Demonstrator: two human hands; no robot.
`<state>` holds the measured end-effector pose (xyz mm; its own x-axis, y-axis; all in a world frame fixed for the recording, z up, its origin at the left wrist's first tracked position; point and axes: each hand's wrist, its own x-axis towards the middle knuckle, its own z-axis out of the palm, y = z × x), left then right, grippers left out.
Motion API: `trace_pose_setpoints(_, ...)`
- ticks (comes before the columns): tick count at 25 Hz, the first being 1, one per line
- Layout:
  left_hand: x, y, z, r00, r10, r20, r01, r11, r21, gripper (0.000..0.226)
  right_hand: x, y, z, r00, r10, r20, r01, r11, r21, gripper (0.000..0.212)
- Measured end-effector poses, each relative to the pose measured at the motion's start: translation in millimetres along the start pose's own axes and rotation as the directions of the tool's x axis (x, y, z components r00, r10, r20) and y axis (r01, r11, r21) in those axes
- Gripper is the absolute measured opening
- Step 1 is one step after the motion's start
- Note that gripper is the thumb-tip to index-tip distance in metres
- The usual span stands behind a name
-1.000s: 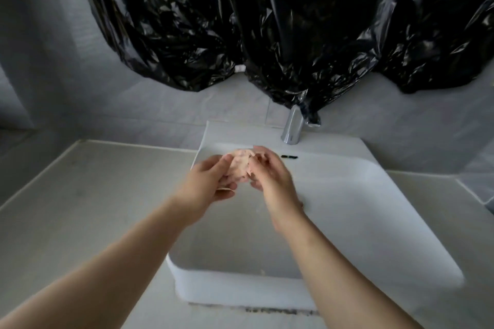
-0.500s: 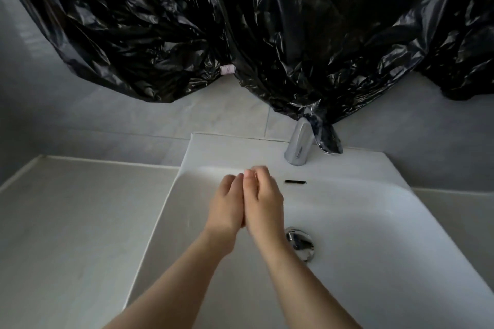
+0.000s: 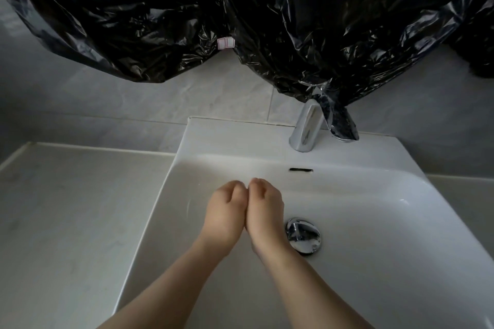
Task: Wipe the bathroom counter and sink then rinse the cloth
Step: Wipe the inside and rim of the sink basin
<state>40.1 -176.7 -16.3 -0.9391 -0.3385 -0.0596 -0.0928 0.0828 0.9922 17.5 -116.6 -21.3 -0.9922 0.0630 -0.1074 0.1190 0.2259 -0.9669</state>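
My left hand (image 3: 226, 211) and my right hand (image 3: 264, 208) are pressed side by side over the white sink (image 3: 240, 139), left of the chrome drain (image 3: 303, 238). On both hands the fingers curl down and inward, knuckles up. The pinkish cloth is hidden under the hands and no part of it shows. The chrome tap (image 3: 306, 128) stands on the sink's back ledge, to the right of the hands, with no water visible from it. The pale counter (image 3: 74, 208) lies left of the sink.
Black plastic sheeting (image 3: 240, 8) hangs over the wall above the sink, and its lower edge drapes onto the tap. An overflow slot (image 3: 300, 169) sits in the back wall of the basin. A narrow strip of counter (image 3: 465, 189) shows right of the sink.
The hands came together around the pinkish cloth, which showed between them a second ago and is now hidden. The fingers have curled into fists. The view moved closer over the basin.
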Motion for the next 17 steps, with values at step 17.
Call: trace_pose_setpoints(17, 0.1, 37.1, -13.9, 0.926, -0.366, 0.095, 0.375, 0.920, -0.110, 0.050, -11.4, -9.6, -11.5, 0.858, -0.514, 0.019, 0.486, 0.799, -0.354, 0.034)
